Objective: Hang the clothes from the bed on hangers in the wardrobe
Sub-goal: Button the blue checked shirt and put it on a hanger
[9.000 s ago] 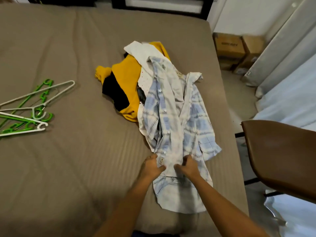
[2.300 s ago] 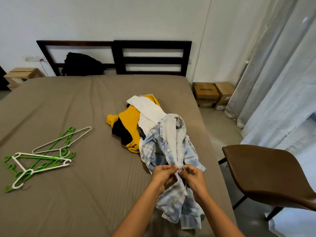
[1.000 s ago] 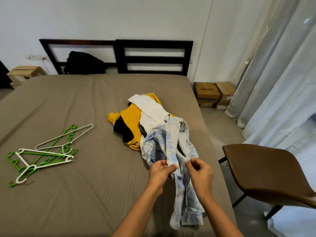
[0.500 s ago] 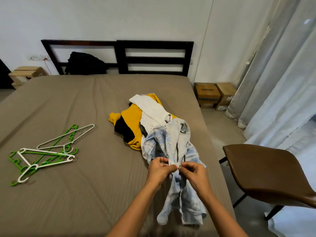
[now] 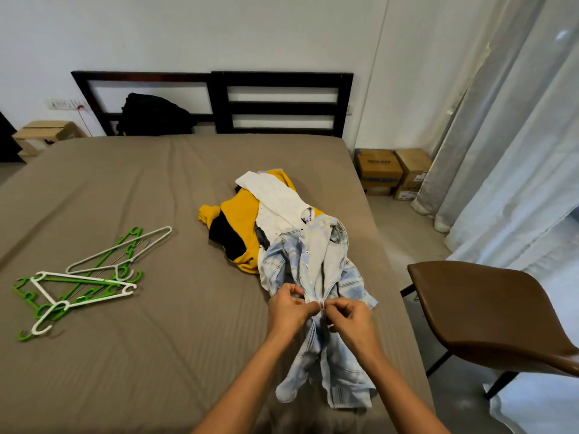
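Blue-plaid shirt on bed | left hand, right hand — fingers pinch its button placket | best: edges taut, one button per move.

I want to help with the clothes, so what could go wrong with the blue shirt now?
The left hand and right hand pinch the blue shirt only at its front edges, so a button could slip or go in the wrong hole. Its collar lies against the white top, so a pull might drag that along. The hangers lie crossed over each other on the bed, so lifting one may snag others.
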